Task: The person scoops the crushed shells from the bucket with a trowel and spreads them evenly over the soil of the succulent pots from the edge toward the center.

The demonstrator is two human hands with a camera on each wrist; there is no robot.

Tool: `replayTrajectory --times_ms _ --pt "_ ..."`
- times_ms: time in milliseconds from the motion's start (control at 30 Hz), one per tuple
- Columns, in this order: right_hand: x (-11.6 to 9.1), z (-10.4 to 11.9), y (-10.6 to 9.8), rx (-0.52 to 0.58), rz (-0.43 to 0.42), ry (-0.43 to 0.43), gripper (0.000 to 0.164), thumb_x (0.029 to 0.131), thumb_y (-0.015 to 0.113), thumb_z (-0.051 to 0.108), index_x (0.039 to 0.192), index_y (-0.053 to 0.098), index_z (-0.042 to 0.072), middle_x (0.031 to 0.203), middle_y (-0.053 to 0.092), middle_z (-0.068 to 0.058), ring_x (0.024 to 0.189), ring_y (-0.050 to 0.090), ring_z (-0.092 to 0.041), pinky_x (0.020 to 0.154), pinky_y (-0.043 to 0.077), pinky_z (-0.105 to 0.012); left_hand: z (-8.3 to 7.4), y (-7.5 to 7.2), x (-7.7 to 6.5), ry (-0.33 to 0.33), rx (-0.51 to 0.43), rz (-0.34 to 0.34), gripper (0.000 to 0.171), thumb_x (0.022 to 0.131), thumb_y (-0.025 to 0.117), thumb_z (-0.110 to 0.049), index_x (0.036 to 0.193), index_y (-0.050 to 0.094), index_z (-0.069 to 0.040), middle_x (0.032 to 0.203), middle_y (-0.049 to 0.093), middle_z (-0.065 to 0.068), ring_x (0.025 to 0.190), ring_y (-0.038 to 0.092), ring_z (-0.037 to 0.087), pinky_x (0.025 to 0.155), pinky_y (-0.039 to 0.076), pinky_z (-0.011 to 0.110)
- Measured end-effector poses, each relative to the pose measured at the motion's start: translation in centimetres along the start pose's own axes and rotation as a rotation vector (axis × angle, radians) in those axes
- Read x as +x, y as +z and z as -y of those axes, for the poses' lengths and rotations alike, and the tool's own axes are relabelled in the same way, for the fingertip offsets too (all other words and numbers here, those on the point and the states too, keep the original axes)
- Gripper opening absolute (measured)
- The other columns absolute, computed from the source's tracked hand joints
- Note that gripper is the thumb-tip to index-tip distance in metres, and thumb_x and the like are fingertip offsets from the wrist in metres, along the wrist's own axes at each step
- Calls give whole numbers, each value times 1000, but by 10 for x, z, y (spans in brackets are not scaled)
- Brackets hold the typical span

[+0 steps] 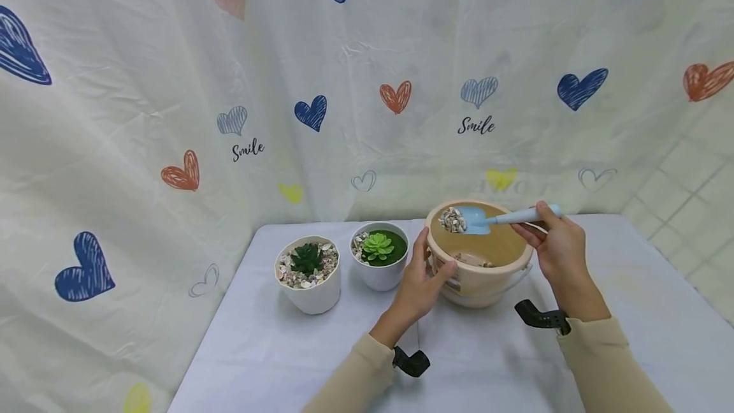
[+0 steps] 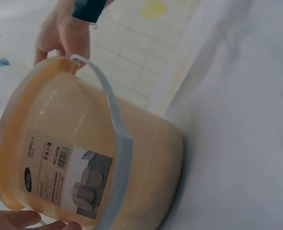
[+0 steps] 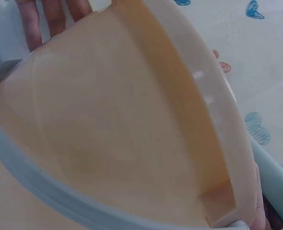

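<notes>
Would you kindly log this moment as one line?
left hand: touches bucket | right hand: holds shovel | shovel: bears gravel, over bucket

Head view: forward and down from above near side of bench (image 1: 258, 362), widest, taking in both far corners and curtain (image 1: 143, 81) behind. Left wrist: close, turned sideways, facing label (image 2: 67, 177) on bucket (image 2: 151, 143). Right wrist: nearest, bucket filling most of frame. All share bucket; head, left wrist share label.

"Smile" twice on the backdrop (image 1: 355, 69), "NO." on the bucket's (image 2: 153, 143) label (image 2: 60, 172) (digits blurred)
</notes>
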State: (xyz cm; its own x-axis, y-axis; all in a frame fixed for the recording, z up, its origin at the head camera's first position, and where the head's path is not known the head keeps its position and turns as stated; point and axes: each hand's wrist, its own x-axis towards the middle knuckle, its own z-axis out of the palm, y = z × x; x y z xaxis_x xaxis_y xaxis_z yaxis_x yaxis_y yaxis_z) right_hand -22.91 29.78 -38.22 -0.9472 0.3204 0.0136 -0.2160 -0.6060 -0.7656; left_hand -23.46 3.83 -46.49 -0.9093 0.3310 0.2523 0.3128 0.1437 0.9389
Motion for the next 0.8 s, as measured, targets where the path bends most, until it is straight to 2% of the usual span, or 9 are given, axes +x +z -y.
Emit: replayTrajectory --times_ms 100,167,233,300,400,467,533,633,800 --pt "0 1 2 -5 4 12 20 97 69 21 102 66 2 89 68 -8 81 78 -23 75 62 -35 -8 -9 -9 -37 31 31 89 95 66 -52 162 7 -42 166 31 -2 145 46 26 114 45 47" --pt "0 2 5 -5 3 25 21 97 70 22 102 66 2 89 68 -8 83 78 -23 76 62 -36 -12 -16 -16 -38 64 48 87 95 68 -47 160 12 -42 161 39 0 137 53 25 109 49 45" --pt "-1 3 9 -9 6 36 22 96 70 22 103 66 2 90 68 -8 84 77 -23 76 62 -36 -14 -25 -23 0 126 52 75 96 69 -41 157 26 -38 151 52 1 126 61 21 104 52 40" --pt "-2 4 14 -18 12 43 22 96 71 23 104 67 3 92 68 -8 85 77 -22 77 62 -35 -15 -35 -28 102 215 16 57 96 69 -34 148 45 -28 134 64 1 115 66 17 96 56 36" --pt "-2 5 24 -28 31 43 21 96 71 24 104 67 5 93 67 -7 83 77 -21 76 62 -35 -12 -49 -31 326 402 -142 35 94 70 -24 128 63 -18 118 70 -1 107 67 14 90 57 33" --pt "-2 4 32 -39 46 39 20 97 70 24 104 68 6 93 67 -6 82 77 -21 75 62 -35 -7 -58 -29 439 511 -293 34 90 73 -19 122 65 -14 116 69 1 109 66 17 90 57 36" --pt "-2 2 40 -46 53 43 19 98 68 24 103 67 5 92 67 -5 80 77 -21 75 62 -35 -1 -67 -26 510 571 -416 40 85 76 -17 122 64 -12 120 66 4 114 62 20 95 54 37" --pt "-2 -3 50 -51 65 52 18 99 66 23 103 66 5 91 67 -5 80 77 -21 76 62 -35 9 -78 -22 499 570 -489 53 83 80 -21 129 59 -7 133 60 10 125 56 25 103 49 42" --pt "-2 -14 62 -20 100 80 16 99 67 19 102 66 4 87 69 -7 82 77 -21 77 62 -35 22 -85 -24 334 510 -456 81 81 83 -34 148 44 -9 160 38 12 148 40 29 113 43 51"
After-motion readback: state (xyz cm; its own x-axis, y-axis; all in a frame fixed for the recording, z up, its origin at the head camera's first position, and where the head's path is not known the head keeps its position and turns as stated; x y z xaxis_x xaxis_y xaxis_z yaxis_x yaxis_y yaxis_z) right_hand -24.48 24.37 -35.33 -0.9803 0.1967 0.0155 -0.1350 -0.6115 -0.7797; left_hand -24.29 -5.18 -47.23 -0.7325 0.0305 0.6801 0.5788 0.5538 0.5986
